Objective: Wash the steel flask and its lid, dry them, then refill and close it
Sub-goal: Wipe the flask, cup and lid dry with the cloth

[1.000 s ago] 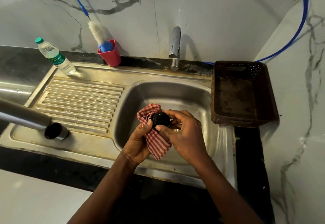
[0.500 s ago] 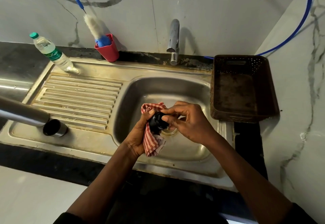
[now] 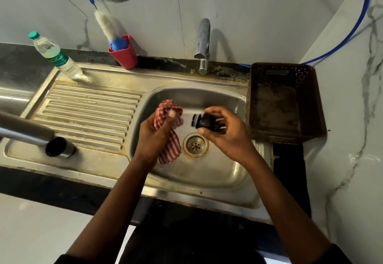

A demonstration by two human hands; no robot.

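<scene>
Over the steel sink basin (image 3: pixel 228 170), my right hand (image 3: pixel 226 137) grips the black flask lid (image 3: pixel 204 122), its threaded end pointing left. My left hand (image 3: pixel 154 137) holds a bunched red-and-white checked cloth (image 3: pixel 169 137), a short gap away from the lid. The steel flask (image 3: pixel 31 132) lies tilted on the drainboard at the left, its open dark mouth (image 3: pixel 55 146) facing the camera.
A clear plastic water bottle (image 3: pixel 57 57) with a green cap stands at the drainboard's back left. A red cup (image 3: pixel 124 55) holds a bottle brush. The tap (image 3: pixel 203 42) is behind the basin. A brown plastic basket (image 3: pixel 284 102) sits to the right. The drain (image 3: pixel 195 145) is uncovered.
The hands have come apart: my right hand pulled the lid out of the cloth and to the right, while my left hand kept the cloth. Earlier both held lid and cloth together.
</scene>
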